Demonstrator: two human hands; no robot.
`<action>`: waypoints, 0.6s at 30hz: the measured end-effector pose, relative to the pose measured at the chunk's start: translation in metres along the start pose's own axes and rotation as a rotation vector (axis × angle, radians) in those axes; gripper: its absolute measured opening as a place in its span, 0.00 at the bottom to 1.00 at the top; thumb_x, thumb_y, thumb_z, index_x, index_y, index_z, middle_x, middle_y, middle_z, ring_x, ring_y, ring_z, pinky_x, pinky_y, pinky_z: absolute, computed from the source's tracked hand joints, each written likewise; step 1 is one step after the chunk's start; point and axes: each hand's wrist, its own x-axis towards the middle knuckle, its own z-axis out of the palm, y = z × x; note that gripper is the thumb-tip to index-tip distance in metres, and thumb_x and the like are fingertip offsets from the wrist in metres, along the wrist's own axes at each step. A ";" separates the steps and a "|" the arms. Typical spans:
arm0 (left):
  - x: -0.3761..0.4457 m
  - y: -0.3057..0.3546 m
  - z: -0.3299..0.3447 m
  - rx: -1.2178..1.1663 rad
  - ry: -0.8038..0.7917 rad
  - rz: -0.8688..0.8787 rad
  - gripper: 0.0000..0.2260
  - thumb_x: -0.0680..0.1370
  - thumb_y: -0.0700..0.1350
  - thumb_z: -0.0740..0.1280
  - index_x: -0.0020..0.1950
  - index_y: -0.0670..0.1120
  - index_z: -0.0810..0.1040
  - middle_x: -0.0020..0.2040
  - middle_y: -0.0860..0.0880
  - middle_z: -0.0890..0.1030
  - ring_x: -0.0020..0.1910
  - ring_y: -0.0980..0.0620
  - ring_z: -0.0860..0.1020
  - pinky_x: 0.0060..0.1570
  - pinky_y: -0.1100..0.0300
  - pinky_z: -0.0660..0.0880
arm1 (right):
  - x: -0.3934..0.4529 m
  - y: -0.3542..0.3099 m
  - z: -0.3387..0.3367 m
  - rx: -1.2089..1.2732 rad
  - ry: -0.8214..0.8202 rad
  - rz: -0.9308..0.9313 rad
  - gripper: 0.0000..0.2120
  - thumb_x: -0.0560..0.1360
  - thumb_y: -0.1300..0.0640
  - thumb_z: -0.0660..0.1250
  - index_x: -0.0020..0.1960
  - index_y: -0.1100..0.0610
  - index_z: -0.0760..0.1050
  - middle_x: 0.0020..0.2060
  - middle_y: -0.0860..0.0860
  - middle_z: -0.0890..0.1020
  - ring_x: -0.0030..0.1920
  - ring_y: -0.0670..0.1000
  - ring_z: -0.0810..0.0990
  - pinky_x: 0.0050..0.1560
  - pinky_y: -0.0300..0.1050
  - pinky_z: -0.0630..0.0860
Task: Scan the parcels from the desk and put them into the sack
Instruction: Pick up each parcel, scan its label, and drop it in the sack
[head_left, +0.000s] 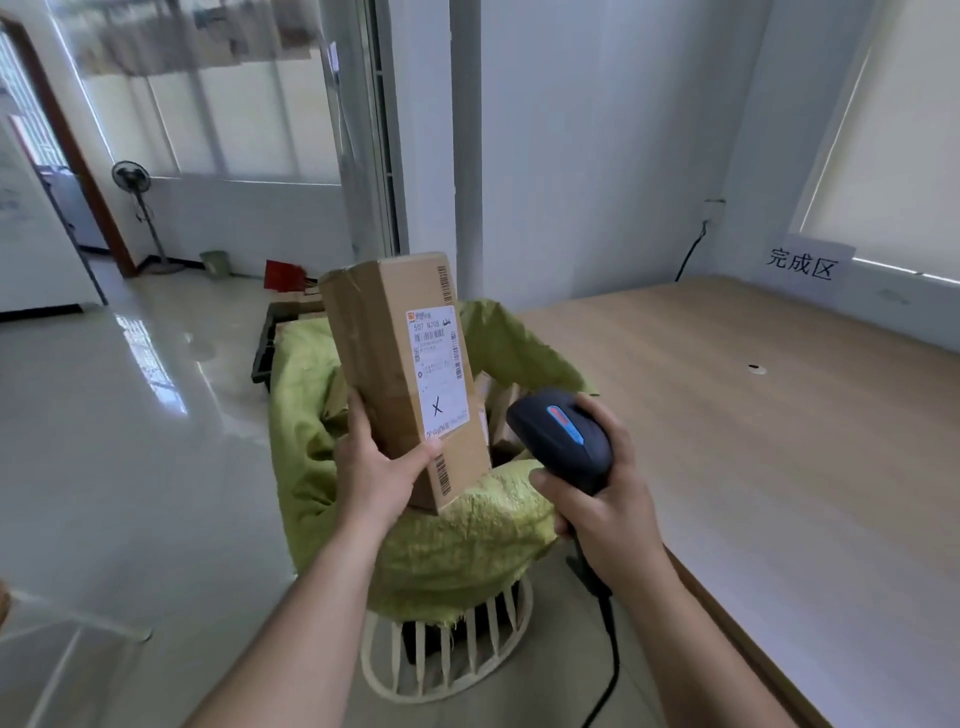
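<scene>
The parcel, a long cardboard box, is gripped at its lower end by the left hand, thumb on the labelled face, its long axis standing nearly upright over the open green sack. Just beside it, the right hand is wrapped round a corded scanner whose head points at the label, reading "507 N705" above a handwritten X. Beyond, a sign by the desk reads "完成区".

Parcel above sack; scanner to its right; desk right; poss. parcels inside.
</scene>
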 end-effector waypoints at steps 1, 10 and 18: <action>0.009 -0.001 0.002 0.018 0.001 -0.002 0.49 0.66 0.53 0.77 0.76 0.64 0.46 0.68 0.46 0.66 0.66 0.46 0.70 0.63 0.45 0.71 | 0.009 0.003 0.001 -0.002 -0.005 -0.005 0.35 0.61 0.50 0.76 0.66 0.35 0.71 0.52 0.38 0.80 0.30 0.43 0.77 0.29 0.40 0.76; 0.092 0.022 0.056 0.139 0.044 0.070 0.49 0.67 0.56 0.76 0.76 0.64 0.45 0.69 0.45 0.66 0.66 0.45 0.69 0.58 0.50 0.70 | 0.092 0.036 -0.019 0.040 0.014 -0.020 0.34 0.64 0.58 0.75 0.64 0.34 0.71 0.54 0.43 0.81 0.29 0.41 0.77 0.30 0.37 0.75; 0.141 0.037 0.114 0.405 -0.056 0.152 0.48 0.70 0.57 0.74 0.76 0.65 0.40 0.71 0.44 0.60 0.68 0.41 0.65 0.59 0.44 0.70 | 0.144 0.058 -0.044 0.019 0.087 -0.030 0.33 0.64 0.57 0.74 0.61 0.30 0.71 0.53 0.35 0.81 0.40 0.42 0.81 0.39 0.37 0.77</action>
